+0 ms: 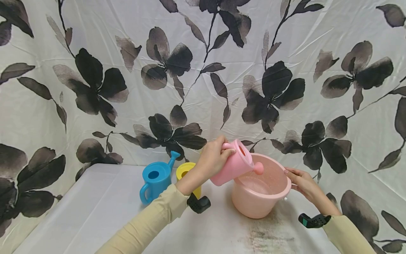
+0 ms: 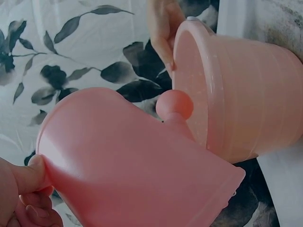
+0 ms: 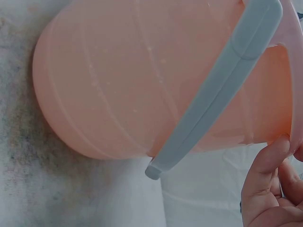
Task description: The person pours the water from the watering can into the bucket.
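Observation:
My left hand [image 1: 211, 157] grips the handle of a pink watering can [image 1: 229, 169], held tilted at the pink bucket's left side. The can's round sprinkler head [image 2: 174, 104] is over the bucket's opening, and small drops cling to the edge of its base in the left wrist view. On the bucket [image 1: 253, 204], which stands on the table, my right hand [image 1: 304, 183] pinches the right side of the rim between thumb and fingers. A grey carrying handle [image 3: 213, 94] slants down the bucket's outer wall in the right wrist view.
A blue watering can [image 1: 160, 185] stands upright on the white table [image 1: 104, 197] at the left. Beside it a yellow container [image 1: 197, 191] is partly hidden by my left forearm. Dark smudges [image 1: 264, 234] mark the table before the bucket. Floral cloth [image 1: 203, 88] hangs behind.

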Available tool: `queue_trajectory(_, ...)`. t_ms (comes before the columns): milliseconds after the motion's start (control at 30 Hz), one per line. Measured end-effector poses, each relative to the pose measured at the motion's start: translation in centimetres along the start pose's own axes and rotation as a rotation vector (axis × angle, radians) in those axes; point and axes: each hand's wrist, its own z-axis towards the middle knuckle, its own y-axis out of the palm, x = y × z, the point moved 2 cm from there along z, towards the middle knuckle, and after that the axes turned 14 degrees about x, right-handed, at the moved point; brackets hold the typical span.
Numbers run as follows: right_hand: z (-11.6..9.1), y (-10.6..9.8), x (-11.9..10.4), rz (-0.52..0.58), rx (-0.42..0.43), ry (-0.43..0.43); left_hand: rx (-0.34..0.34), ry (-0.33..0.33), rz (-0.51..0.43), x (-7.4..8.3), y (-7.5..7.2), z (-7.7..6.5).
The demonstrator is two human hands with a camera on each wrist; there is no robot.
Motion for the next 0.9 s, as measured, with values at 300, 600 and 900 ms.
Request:
queue_trajectory(300, -0.01, -0.02, 0.04, -0.008, -0.009, -0.001, -0.005, -0.002, 0.009, 0.24, -0.02, 0.13)
queue_trajectory(600, -0.05, 0.11, 0.01, -0.011, -0.012, -0.017, -0.008, -0.003, 0.012, 0.38, -0.08, 0.09)
queue_trajectory(900, 0.05, -0.05, 0.15, -0.031, -0.004, 0.009, -0.015, 0.005, 0.014, 0.55, -0.09, 0.21)
